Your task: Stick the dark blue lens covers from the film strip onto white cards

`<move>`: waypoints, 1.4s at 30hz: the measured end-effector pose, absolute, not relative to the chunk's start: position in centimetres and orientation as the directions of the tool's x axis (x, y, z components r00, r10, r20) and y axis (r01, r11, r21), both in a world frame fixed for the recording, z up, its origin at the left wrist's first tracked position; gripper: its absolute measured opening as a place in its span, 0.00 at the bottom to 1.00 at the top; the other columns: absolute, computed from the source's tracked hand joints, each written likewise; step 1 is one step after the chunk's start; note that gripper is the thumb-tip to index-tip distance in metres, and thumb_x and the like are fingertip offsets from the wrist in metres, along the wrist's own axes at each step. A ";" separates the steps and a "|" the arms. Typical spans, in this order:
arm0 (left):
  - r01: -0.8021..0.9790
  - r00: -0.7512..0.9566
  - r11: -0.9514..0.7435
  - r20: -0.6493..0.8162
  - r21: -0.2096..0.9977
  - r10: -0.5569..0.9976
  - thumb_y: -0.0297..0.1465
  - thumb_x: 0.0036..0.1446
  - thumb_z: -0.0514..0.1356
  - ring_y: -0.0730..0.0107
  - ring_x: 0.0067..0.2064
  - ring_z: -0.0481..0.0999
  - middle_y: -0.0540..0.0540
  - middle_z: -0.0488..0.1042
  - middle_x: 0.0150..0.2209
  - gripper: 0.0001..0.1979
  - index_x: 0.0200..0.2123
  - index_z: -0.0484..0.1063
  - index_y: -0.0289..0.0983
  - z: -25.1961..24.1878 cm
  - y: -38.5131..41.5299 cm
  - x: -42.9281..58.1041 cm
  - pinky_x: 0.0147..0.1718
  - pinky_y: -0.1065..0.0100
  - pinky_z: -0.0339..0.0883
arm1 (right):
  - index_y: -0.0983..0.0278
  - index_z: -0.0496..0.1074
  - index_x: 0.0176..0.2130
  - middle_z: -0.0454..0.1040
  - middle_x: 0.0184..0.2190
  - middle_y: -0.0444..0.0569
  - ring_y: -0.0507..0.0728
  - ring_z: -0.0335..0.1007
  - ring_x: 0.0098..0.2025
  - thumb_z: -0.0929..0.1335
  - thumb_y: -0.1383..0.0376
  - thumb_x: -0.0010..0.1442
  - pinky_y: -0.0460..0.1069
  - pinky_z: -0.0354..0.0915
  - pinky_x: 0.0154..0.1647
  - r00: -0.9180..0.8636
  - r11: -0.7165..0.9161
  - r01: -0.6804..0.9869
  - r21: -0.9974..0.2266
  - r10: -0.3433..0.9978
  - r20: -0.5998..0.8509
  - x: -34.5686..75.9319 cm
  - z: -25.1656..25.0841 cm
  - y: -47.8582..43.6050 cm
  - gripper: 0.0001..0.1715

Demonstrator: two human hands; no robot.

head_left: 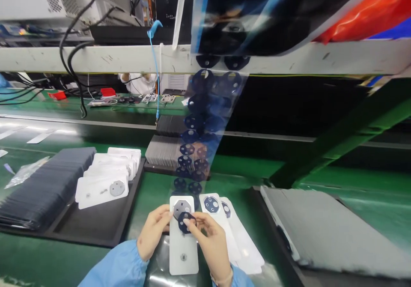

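A white phone back panel [175, 244] with a grey camera patch at its top stands upright in view in front of me. My left hand [152, 233] grips its left edge near the top, thumb at the camera patch. Between the thumb and fingers of my right hand [212, 237] is a dark round camera sticker [184, 225] with holes in it. The sticker overlaps the lower part of the grey patch; whether it touches the panel I cannot tell. Right beside them lie white panels [236, 240] with dark stickers on their camera patches.
A clear strip of dark stickers [210, 126] hangs from the white rail [128, 59]. On the left, a black tray [91, 229] holds dark sheets [51, 184] and white panels [104, 182]. Grey panels [334, 231] fill the right tray. A person [139, 83] sits beyond.
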State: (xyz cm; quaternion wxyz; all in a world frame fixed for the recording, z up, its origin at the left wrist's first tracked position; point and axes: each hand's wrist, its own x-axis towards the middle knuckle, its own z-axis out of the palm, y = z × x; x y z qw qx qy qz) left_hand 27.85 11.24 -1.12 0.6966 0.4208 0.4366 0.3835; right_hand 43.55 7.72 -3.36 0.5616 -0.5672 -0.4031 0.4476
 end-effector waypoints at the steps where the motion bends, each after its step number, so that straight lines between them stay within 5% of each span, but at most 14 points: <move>1: -0.174 0.349 0.355 -0.280 0.918 0.894 0.45 0.53 0.64 0.64 0.30 0.77 0.45 0.78 0.28 0.20 0.42 0.75 0.34 -1.1 11.2 27.9 0.32 0.68 0.70 | 0.64 0.76 0.32 0.76 0.25 0.48 0.56 0.68 0.28 0.76 0.56 0.46 0.49 0.66 0.31 0.291 -0.042 -0.029 -0.999 0.955 -0.048 43.5 -3.3 7.7 0.16; 33: -0.126 0.486 0.316 -0.219 0.940 0.846 0.46 0.56 0.62 0.59 0.36 0.80 0.42 0.80 0.33 0.24 0.49 0.71 0.34 -0.8 10.2 28.7 0.33 0.66 0.71 | 0.64 0.76 0.31 0.76 0.24 0.48 0.56 0.68 0.26 0.74 0.56 0.48 0.50 0.65 0.28 0.424 -0.040 0.101 -0.994 0.906 0.006 43.6 -3.1 7.6 0.14; 42: -0.156 0.425 0.314 -0.223 0.936 0.877 0.42 0.55 0.64 0.62 0.33 0.80 0.40 0.81 0.34 0.20 0.43 0.72 0.33 -1.6 10.0 28.9 0.34 0.67 0.72 | 0.62 0.75 0.33 0.74 0.28 0.48 0.56 0.69 0.29 0.71 0.58 0.56 0.50 0.66 0.31 0.403 0.155 0.355 -0.922 0.865 0.300 42.7 -3.2 7.0 0.10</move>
